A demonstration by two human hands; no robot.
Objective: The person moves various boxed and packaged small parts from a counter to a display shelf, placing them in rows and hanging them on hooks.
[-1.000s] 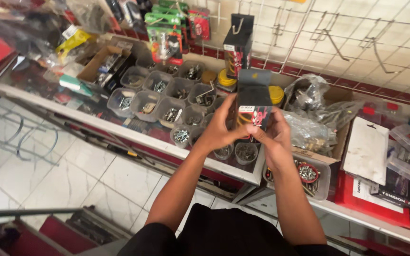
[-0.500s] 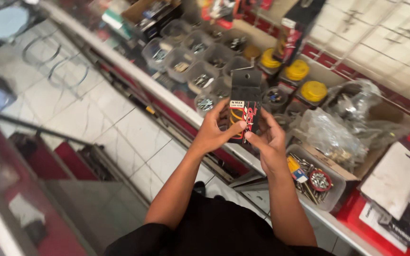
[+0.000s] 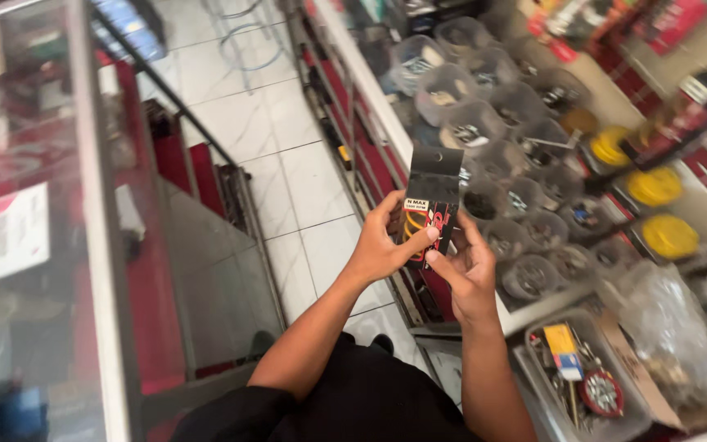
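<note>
Both hands, left hand and right hand, grip one black packet, held earlier too; three yellow lids on bench.

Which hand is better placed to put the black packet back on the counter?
Right, probably. The right hand holds the black packet from the side nearest the counter and its clear tubs. The left hand grips from the aisle side.

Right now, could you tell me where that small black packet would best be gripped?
Probably by its lower half, from both side edges, as the left hand and right hand do. The black packet stands upright and flat; its plain top flap juts free above the fingers.
</note>
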